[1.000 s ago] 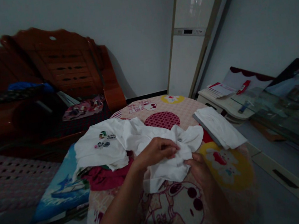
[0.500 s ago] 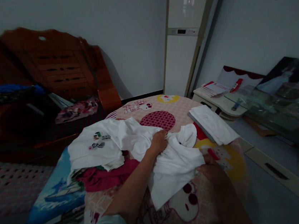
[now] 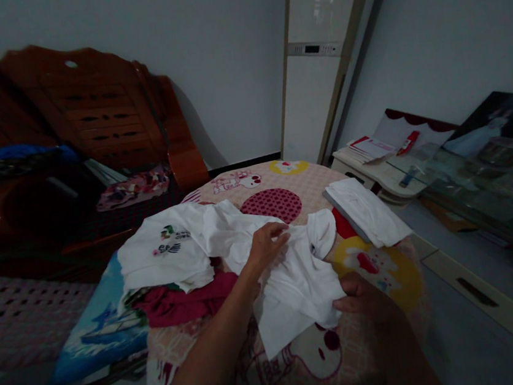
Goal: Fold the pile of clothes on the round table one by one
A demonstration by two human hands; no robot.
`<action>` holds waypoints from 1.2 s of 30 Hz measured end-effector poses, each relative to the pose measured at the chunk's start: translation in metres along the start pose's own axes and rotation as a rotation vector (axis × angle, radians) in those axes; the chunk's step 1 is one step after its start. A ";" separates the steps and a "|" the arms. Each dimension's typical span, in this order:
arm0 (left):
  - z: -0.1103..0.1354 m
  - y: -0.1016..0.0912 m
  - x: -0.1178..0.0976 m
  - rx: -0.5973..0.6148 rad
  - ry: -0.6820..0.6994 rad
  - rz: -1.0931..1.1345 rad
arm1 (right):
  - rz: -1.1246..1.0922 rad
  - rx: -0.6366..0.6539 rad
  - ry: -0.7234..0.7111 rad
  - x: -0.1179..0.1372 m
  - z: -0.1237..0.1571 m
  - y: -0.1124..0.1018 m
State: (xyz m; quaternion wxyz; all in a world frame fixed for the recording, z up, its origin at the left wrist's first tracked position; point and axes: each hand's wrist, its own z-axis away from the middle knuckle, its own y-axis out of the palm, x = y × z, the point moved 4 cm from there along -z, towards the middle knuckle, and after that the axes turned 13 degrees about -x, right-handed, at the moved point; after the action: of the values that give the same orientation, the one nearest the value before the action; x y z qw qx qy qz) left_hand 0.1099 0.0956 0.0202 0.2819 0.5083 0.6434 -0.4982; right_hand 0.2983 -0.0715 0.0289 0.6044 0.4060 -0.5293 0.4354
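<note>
A white short-sleeved shirt (image 3: 302, 286) lies rumpled over the round table, one sleeve folded toward the back. Over its upper part is my left hand (image 3: 267, 244), fingers loose and apart, holding nothing. At the shirt's near right edge my right hand (image 3: 361, 297) pinches the fabric between thumb and fingers. Left of them, a white garment with a small printed design (image 3: 169, 242) rests on a crimson garment (image 3: 185, 302). A folded white garment (image 3: 367, 211) sits at the table's right side, with grey and red cloth beside it.
A pink patterned cloth (image 3: 314, 176) covers the table. At the left stand a carved wooden sofa (image 3: 93, 106) and a blue cushion (image 3: 101, 337). A tall white air conditioner (image 3: 311, 100) is behind, and a low cabinet with a glass shelf (image 3: 426, 179) is on the right.
My left hand has let go of the shirt and shifted slightly left, its fingers opening. My right hand has drawn the shirt's edge a little toward me and to the left.
</note>
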 end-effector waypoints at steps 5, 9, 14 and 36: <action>0.044 -0.020 -0.060 0.391 -0.050 0.225 | 0.085 0.062 -0.043 0.010 0.000 0.017; 0.065 -0.027 -0.078 0.536 0.050 0.137 | 0.164 0.124 -0.108 0.007 -0.007 0.024; 0.068 -0.028 -0.077 0.674 0.101 0.128 | 0.269 0.415 -0.052 -0.006 -0.010 0.031; -0.061 0.068 -0.006 0.326 0.223 -0.501 | 0.096 0.546 -0.152 -0.019 -0.003 0.054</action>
State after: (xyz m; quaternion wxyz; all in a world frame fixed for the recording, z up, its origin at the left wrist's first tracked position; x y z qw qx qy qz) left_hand 0.1841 0.1487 0.0222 -0.0073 0.4240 0.6872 -0.5899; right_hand 0.2459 -0.0549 0.0109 0.4101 0.5595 -0.4549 0.5584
